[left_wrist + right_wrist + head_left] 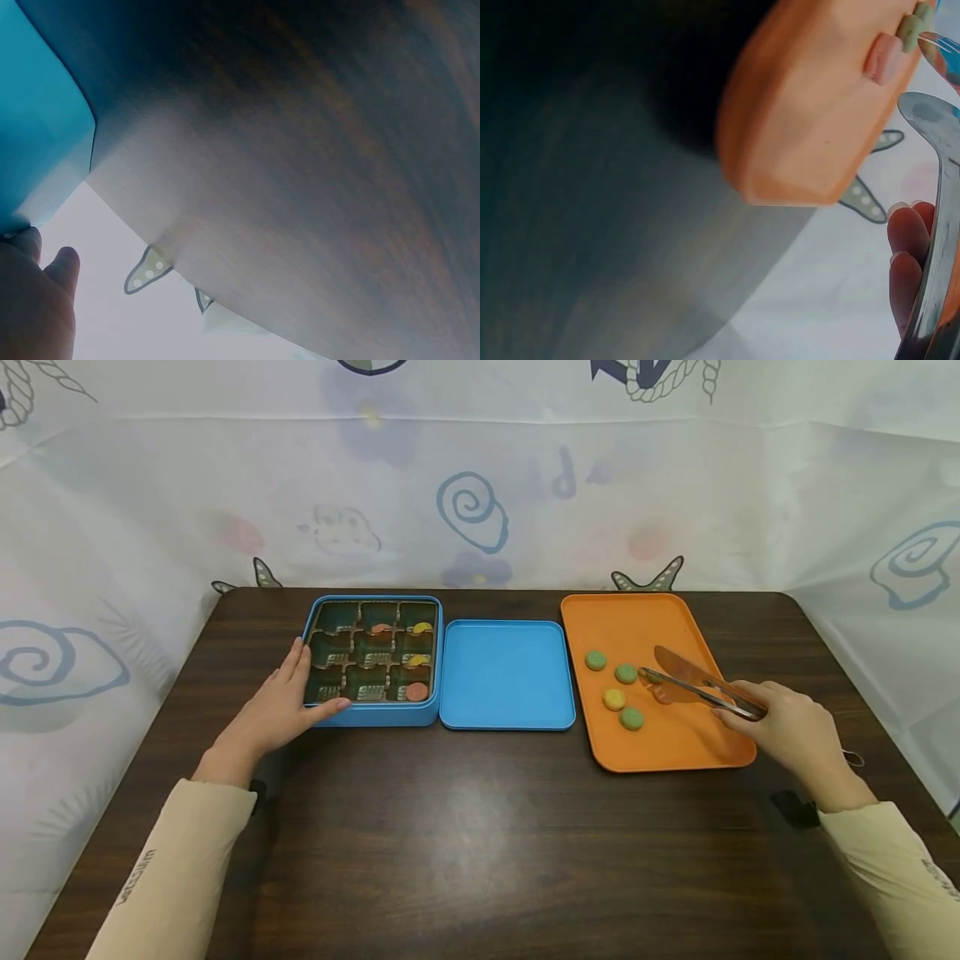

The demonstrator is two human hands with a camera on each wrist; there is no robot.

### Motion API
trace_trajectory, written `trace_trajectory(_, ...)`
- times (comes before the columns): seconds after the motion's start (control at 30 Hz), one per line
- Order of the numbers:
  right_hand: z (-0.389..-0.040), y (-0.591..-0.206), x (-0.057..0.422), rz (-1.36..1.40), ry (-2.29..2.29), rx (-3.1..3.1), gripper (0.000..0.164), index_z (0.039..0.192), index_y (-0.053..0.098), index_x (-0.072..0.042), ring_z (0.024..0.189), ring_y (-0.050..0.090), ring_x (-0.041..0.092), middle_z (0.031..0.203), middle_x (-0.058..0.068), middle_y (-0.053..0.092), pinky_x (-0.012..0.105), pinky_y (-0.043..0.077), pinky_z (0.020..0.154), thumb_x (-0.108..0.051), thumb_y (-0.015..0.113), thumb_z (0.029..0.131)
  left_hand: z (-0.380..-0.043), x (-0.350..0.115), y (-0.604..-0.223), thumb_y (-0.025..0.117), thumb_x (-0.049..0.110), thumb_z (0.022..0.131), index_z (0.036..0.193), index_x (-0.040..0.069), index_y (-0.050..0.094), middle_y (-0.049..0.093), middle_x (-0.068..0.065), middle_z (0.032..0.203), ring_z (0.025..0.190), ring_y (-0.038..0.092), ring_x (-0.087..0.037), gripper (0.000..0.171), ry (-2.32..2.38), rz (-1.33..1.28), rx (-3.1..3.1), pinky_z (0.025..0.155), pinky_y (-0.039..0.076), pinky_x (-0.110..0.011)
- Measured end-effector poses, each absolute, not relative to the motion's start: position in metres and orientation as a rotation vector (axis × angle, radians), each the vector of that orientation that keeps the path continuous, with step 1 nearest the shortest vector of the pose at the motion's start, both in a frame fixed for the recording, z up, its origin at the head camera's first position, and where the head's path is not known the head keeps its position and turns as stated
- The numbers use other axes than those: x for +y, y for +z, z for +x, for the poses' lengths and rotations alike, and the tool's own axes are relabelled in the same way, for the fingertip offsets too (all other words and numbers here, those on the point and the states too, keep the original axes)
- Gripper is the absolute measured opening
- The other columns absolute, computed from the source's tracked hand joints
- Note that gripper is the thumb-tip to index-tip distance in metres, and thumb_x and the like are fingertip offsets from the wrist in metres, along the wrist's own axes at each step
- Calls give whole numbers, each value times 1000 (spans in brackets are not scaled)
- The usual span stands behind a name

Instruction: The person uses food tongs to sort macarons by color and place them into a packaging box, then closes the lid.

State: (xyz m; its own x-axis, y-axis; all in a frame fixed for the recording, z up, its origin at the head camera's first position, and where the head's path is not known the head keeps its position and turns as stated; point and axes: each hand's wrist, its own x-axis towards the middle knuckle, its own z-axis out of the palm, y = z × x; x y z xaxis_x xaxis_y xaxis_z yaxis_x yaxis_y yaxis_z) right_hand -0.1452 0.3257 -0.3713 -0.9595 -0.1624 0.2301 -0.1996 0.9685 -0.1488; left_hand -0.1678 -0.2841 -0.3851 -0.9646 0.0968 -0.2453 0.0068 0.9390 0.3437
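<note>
My right hand grips a pair of metal tongs over the orange tray. The tongs' two arms stand apart, one tip close to a green macaron-like disc. Under them lies a pink disc, partly covered in the head view. Also on the tray are a yellow disc and several green ones. My left hand rests against the left side of the blue box, fingers extended along it and thumb over the front rim. Inside, a dark divided insert holds pink and yellow discs in its right and upper-middle compartments.
Between box and tray lies a flat blue lid. Everything stands on a dark wooden table. A white patterned cloth hangs behind the table's back edge and along its sides.
</note>
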Motion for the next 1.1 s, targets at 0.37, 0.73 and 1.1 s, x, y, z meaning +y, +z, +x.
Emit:
trace_trajectory(0.37, -145, -383, 330, 258, 273, -2907, 48, 113, 66, -1, 57, 56, 24, 88, 19, 67, 35, 38, 44, -33, 75, 79, -168, -284, -384, 45, 71, 85, 148, 3, -18, -28, -10, 155, 142, 2, -51, 113, 502, 73, 2828, 109, 13, -69)
trace_trajectory(0.73, -145, -389, 332, 272, 259, -2904, 47, 113, 67, 0, 58, 56, 26, 90, 21, 68, 36, 38, 44, -29, 76, 78, -167, -284, -384, 47, 70, 84, 148, 3, -17, -25, -12, 156, 143, 3, -51, 113, 520, 80, 2842, 109, 14, -70)
trace_trajectory(1.1, -144, -389, 332, 294, 237, -2879, 42, 110, 68, 1, 50, 44, 17, 77, 15, 66, 26, 30, 43, -23, 77, 77, -168, -284, -385, 46, 70, 85, 148, 4, -19, -28, -11, 155, 143, 3, -50, 112, 509, 92, 2832, 109, 14, -69)
